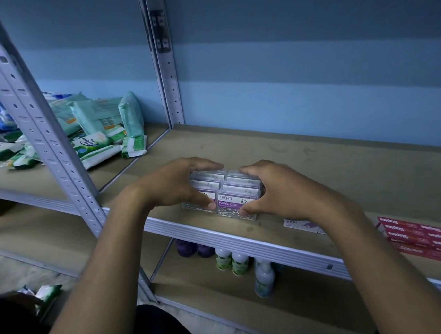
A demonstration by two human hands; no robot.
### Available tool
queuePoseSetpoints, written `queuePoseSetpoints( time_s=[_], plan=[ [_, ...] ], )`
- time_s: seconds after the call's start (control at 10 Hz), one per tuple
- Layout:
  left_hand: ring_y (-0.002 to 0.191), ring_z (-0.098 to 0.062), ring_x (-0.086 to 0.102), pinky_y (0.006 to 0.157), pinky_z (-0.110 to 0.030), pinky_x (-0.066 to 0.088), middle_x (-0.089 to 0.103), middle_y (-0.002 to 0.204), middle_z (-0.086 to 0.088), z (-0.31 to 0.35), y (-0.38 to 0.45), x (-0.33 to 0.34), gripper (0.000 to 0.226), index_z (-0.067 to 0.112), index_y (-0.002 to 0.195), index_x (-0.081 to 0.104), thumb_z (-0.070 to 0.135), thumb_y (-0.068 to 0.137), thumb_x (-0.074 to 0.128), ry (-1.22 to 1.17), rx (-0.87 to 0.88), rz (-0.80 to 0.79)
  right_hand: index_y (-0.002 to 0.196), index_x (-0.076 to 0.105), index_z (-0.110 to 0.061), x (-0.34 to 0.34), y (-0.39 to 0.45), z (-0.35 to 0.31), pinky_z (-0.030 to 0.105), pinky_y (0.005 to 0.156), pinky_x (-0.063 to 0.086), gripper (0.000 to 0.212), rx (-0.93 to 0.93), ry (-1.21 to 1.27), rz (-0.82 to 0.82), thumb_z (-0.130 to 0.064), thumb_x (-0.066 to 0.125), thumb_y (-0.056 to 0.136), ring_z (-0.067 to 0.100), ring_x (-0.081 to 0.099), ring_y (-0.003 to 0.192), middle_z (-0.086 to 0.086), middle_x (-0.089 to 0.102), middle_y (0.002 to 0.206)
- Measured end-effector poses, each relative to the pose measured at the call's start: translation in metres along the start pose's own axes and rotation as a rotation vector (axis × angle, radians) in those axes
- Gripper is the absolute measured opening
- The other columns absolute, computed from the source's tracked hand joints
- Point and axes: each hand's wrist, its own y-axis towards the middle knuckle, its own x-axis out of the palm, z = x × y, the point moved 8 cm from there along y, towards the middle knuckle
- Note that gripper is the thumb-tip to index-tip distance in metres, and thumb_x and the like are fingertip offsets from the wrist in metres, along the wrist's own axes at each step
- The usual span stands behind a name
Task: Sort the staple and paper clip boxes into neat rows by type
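Observation:
Several clear paper clip boxes (234, 196) with purple labels stand packed together in two short rows near the front edge of the brown shelf (315, 162). My left hand (174, 186) grips the left side of the block, fingers curled over its back and thumb on its front. My right hand (278, 189) clasps the right side the same way. Red staple boxes (419, 236) lie in a stack at the shelf's right front. A white and purple staple box (303, 225) lies flat just right of my right wrist, partly hidden by it.
A grey metal upright (164, 68) stands at the back left of the shelf, another upright (44, 139) at the front left. Wipe packets (96, 126) are heaped on the neighbouring shelf to the left. Bottles (233, 262) stand on the shelf below.

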Motion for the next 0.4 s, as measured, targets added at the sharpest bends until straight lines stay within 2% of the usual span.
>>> queuePoseSetpoints(
  time_s=[0.1, 0.2, 0.3, 0.4],
  plan=[
    [0.124, 0.001, 0.049, 0.111, -0.024, 0.035, 0.053, 0.135, 0.021, 0.001, 0.001, 0.0, 0.083, 0.035, 0.135, 0.056, 0.035, 0.06, 0.091, 0.016, 0.01, 0.005, 0.139, 0.056, -0.02, 0.001, 0.0, 0.002, 0.034, 0.102, 0.045, 0.075, -0.012, -0.004, 0.01, -0.04, 0.086, 0.073, 0.018, 0.054, 0.117, 0.003, 0.056, 0.133],
    [0.125, 0.002, 0.048, 0.112, -0.025, 0.035, 0.052, 0.136, 0.021, 0.0, 0.0, 0.001, 0.083, 0.037, 0.134, 0.056, 0.036, 0.059, 0.091, 0.004, 0.014, 0.005, 0.142, 0.053, -0.023, 0.002, 0.0, 0.003, 0.031, 0.104, 0.043, 0.079, -0.028, 0.008, 0.018, -0.041, 0.086, 0.073, 0.017, 0.052, 0.121, 0.002, 0.054, 0.137],
    [0.132, 0.005, 0.04, 0.113, -0.022, 0.029, 0.044, 0.144, 0.024, -0.001, -0.005, 0.001, 0.087, 0.044, 0.134, 0.053, 0.044, 0.056, 0.091, 0.016, -0.005, 0.009, 0.149, 0.044, -0.029, 0.0, -0.004, 0.006, 0.019, 0.102, 0.033, 0.092, -0.046, 0.037, 0.034, -0.049, 0.086, 0.07, 0.011, 0.044, 0.131, -0.004, 0.047, 0.146],
    [0.132, 0.009, 0.038, 0.116, -0.03, 0.031, 0.042, 0.144, 0.029, 0.007, -0.013, -0.012, 0.082, 0.051, 0.131, 0.052, 0.063, 0.055, 0.082, 0.004, 0.005, 0.149, 0.151, 0.039, -0.036, -0.013, -0.016, 0.015, 0.022, 0.11, 0.031, 0.097, -0.017, 0.129, 0.091, -0.063, 0.081, 0.068, 0.007, 0.039, 0.138, -0.012, 0.039, 0.154]
  ],
)
